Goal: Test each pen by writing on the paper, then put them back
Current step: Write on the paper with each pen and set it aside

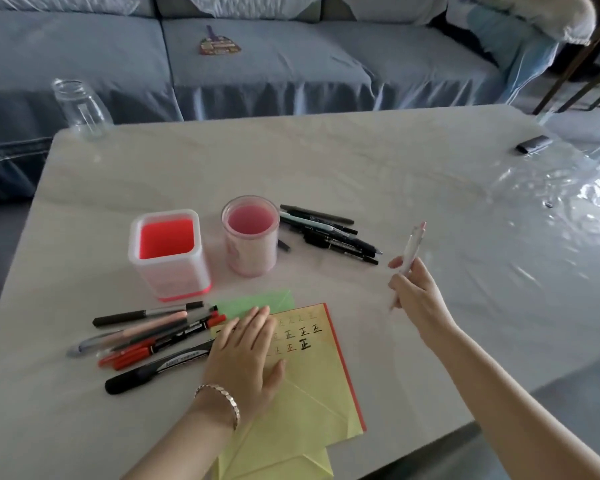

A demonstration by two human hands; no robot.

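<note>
My left hand (pixel 245 348) lies flat, fingers apart, on the yellow paper (pixel 312 386), which bears rows of written characters in red and black. My right hand (pixel 416 296) is raised above the table to the right of the paper, gripping a white and pink pen (pixel 413 245) that points up and away. A group of black, red and pink pens (pixel 146 337) lies left of the paper. Several dark pens (pixel 329 233) lie behind it, to the right of the round pink holder (pixel 250 237). The square red holder (pixel 168 254) stands left of the round one.
A green sheet (pixel 257 301) peeks out behind the yellow paper. A clear glass jar (pixel 80 105) stands at the far left corner of the table, a small dark object (pixel 534 144) at the far right. A blue sofa (pixel 257 64) runs behind the table.
</note>
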